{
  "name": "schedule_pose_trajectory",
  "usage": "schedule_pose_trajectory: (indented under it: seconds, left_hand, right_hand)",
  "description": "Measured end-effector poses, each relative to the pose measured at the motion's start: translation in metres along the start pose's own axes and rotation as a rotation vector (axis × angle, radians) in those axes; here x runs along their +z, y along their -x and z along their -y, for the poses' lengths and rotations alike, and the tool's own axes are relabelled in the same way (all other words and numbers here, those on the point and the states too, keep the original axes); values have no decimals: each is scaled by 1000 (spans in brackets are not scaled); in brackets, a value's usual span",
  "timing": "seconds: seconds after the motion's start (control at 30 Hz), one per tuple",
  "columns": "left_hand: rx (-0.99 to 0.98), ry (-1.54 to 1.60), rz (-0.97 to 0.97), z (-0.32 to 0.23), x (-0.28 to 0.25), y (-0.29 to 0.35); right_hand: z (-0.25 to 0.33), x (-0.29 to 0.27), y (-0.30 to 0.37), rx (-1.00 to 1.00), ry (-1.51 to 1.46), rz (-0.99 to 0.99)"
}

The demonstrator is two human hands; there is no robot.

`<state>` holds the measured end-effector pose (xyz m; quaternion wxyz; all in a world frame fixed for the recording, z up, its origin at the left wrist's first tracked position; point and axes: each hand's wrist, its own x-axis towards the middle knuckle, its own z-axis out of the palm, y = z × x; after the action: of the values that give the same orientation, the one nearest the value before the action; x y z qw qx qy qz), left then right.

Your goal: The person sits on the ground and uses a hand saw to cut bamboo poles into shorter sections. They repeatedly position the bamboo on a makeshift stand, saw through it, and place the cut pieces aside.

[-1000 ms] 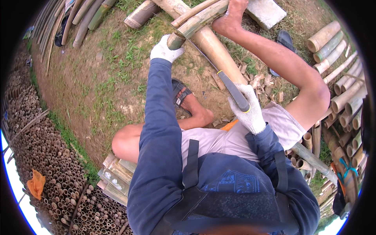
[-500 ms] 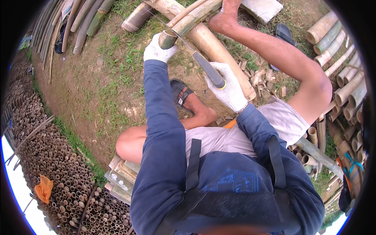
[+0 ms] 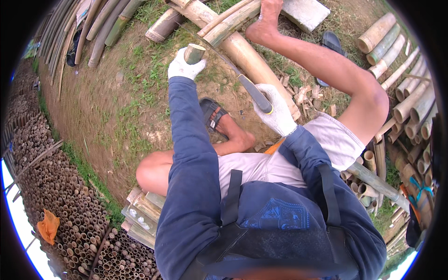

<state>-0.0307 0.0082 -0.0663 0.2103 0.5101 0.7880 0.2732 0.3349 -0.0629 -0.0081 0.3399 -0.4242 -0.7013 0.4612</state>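
In my gloved left hand is a short cut bamboo piece, gripped with its pale end facing up. My gloved right hand is closed round the grey and yellow handle of a hand saw. The saw's thin blade points up and left, close to the cut end of a bamboo pole. That pole, apart from the piece in my left hand, lies across a thick bamboo log. My bare right foot presses on the pole near the top of the view.
A stone block and a loose sandal lie beyond my right leg. Bamboo lengths are stacked at the right. A large pile of bamboo tubes fills the lower left. Another dark bamboo section rests by the log.
The bamboo piece has come off the pole's end and moved slightly down and left in my left hand. My right hand with the saw has shifted slightly down and right.
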Motion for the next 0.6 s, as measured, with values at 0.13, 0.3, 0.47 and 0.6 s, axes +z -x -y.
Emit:
schedule_pose_trajectory:
  seconds: [0.13, 0.3, 0.47, 0.6]
  left_hand:
    - [-159, -92, -79, 28, -46, 15]
    - [-471, -451, -158, 64, -51, 32]
    - [-69, 432, -66, 44, 26, 10]
    - [-398, 1199, 158, 1, 84, -15]
  right_hand:
    - [1, 13, 4, 3, 84, 57]
    - [31, -4, 34, -10, 40, 78]
    - [49, -19, 48, -79, 15, 18]
    - [59, -41, 53, -140, 80, -56]
